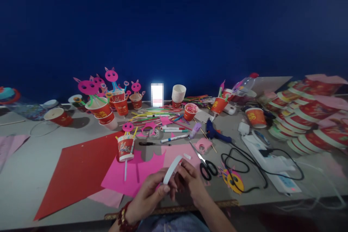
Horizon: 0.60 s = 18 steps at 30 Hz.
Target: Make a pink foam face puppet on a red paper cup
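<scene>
At the lower centre of the frame, I hold a curved, white-edged paper piece (172, 170) in both hands, close to the near edge of the grey table (24, 192). My left hand (149, 194) pinches its lower end, thumb in front and fingers behind, most likely to steady the bend without flattening it. My right hand (191, 183) has its fingers bent inward, gripping the far side near a reddish printed patch; the two-handed grip probably keeps the arch from springing open. How far the hidden fingertips wrap underneath, I cannot tell. Just right of my hands, the scissors (198, 152) lie with black handles toward me, an easy pickup. Beyond them, right of centre, a blue glue gun (217, 134) rests on its side, its cord trailing toward a white power strip (284, 183), apparently laid there to be within reach. Left of my hands, a bright pink sheet (116, 177) overlaps a red sheet (78, 166), and a printed cup (125, 147) bearing a small pink face stands on their overlap. More pink-faced cups (102, 108) gather at middle left, seemingly pushed back to spare the upright figures from knocks, while a marker (174, 138) lies near centre.
</scene>
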Motion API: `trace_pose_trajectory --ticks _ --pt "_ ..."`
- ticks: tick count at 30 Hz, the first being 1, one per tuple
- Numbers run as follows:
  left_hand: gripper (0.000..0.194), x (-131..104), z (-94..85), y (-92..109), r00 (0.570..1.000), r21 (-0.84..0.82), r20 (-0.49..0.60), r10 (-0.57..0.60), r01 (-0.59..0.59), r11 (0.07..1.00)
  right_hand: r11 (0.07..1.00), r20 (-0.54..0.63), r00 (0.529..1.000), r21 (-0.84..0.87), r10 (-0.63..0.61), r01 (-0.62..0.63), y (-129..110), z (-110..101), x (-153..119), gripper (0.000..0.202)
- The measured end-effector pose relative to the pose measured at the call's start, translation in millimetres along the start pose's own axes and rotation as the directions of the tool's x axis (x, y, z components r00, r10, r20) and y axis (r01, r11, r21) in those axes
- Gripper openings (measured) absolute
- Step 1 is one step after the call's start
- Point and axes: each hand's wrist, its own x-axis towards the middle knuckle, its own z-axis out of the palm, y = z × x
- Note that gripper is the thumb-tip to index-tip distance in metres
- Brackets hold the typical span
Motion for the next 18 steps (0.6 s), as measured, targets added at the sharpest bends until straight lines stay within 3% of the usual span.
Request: trace_pose_trajectory --ticks 3,7,9,11,12,14,16,18 --pt "0.035 -0.1 0.8 0.5 1.000 0.117 0.000 -0.001 0.001 0.993 0.971 0.015 0.986 -0.171 -0.168 0.169 -3.1 -4.3 -1.5 0.037" --pt "0.036 -3.7 -0.4 -2.6 0.998 0.169 -0.032 -0.055 0.059 0.984 0.739 0.083 0.902 -0.545 -0.423 0.397 -16.2 -17.5 -5.3 0.022" --pt "0.039 -5.9 -1.2 -5.4 0.996 0.137 -0.029 -0.081 0.085 0.987 0.626 0.117 0.858 -0.635 -0.501 0.453 -22.0 -21.6 -7.5 0.019" --pt "0.041 -7.5 -1.7 -7.8 0.995 0.075 -0.023 -0.100 0.102 0.992 0.584 0.119 0.829 -0.655 -0.547 0.480 -24.4 -22.1 -8.6 0.014" --pt "0.042 -7.9 -1.9 -8.6 0.994 0.041 -0.019 -0.105 0.106 0.994 0.613 0.106 0.837 -0.632 -0.537 0.473 -23.9 -21.1 -8.5 0.012" --pt "0.039 -7.5 -1.8 -8.2 0.995 -0.012 -0.010 -0.098 0.097 0.995 0.756 0.057 0.893 -0.509 -0.447 0.412 -19.7 -16.8 -7.1 0.017" --pt "0.035 -5.6 -1.0 -5.3 0.997 -0.031 -0.002 -0.076 0.076 0.997 0.904 0.008 0.952 -0.311 -0.307 0.294 -13.0 -11.2 -5.0 0.028" --pt "0.032 -3.0 0.4 -0.6 0.999 -0.010 -0.005 -0.041 0.041 0.999 0.976 -0.018 0.985 -0.140 -0.172 0.168 -6.4 -5.8 -3.3 0.036"
